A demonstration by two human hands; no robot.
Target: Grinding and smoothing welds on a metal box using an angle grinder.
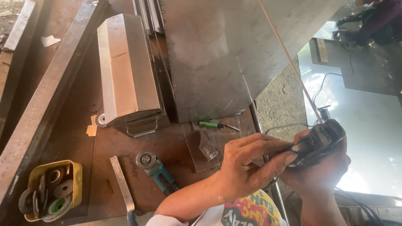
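Both hands meet at the lower right over the bench edge. My right hand is closed around a dark hand tool with a black body. My left hand reaches across and its fingers press on the tool's near end. A thin pale rod runs from the top of the view down to the tool. A black cable trails off behind it.
The rusty brown workbench carries a steel toolbox, a teal wire-wheel grinder, a green marker, a flat steel bar and a yellow tub of grinding discs. A large steel sheet leans behind. Another person crouches at top right.
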